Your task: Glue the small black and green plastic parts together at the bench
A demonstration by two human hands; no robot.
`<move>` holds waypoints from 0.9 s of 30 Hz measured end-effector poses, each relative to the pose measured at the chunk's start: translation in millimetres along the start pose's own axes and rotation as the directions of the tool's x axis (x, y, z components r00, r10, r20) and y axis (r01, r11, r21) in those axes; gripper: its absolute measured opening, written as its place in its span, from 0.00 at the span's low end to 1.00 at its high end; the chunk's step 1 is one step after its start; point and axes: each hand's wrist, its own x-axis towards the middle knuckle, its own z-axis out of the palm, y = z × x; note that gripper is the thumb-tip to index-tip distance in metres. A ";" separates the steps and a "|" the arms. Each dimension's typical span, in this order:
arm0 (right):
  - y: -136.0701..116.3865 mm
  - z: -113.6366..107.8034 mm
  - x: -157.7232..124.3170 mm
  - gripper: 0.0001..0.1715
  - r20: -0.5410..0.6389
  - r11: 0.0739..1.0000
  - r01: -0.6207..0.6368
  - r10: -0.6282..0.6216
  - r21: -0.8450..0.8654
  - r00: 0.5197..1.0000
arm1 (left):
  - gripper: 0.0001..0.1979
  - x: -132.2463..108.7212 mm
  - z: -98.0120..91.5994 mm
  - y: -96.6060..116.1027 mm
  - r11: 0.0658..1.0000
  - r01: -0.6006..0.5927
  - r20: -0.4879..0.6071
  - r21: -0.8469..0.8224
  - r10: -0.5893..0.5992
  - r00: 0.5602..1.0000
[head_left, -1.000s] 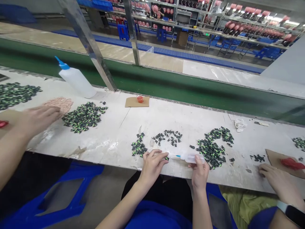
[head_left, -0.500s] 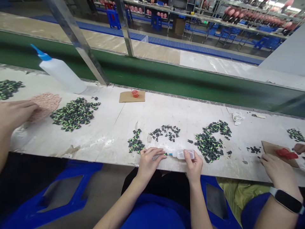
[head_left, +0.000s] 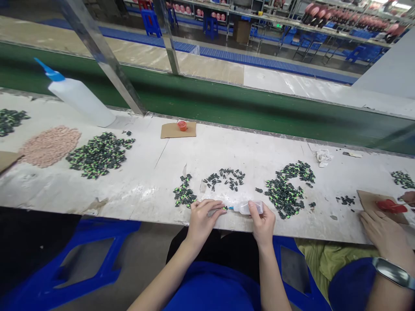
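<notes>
White table (head_left: 246,144): right hand (head_left: 264,225) clasps bottle (head_left: 242,208); left hand (head_left: 202,219) pinches piece (head_left: 225,207), mostly hidden.

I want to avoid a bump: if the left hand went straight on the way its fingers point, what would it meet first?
Probably the blue tip of the small bottle, just past the part held by the left hand; any gap is too small to judge.
</notes>
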 end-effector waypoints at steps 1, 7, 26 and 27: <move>-0.3 0.0 0.1 0.25 -0.002 1.000 0.002 -0.002 -0.004 1.000 | 0.05 -0.1 0.1 0.0 1.000 -0.001 -0.002 0.002 0.001 1.000; -0.8 1.2 0.2 0.25 -0.018 1.000 0.019 -0.019 -0.014 1.000 | 0.05 0.0 0.2 0.1 1.000 -0.010 -0.005 0.012 0.010 1.000; -0.7 0.3 0.8 0.26 -0.014 1.000 0.028 -0.028 -0.009 1.000 | 0.07 -1.1 -1.4 3.0 1.000 -0.003 0.004 0.001 0.003 1.000; -0.8 0.5 0.9 0.26 -0.011 1.000 0.025 -0.025 -0.010 1.000 | 0.06 -1.3 -1.3 3.1 1.000 -0.006 0.000 0.003 0.006 1.000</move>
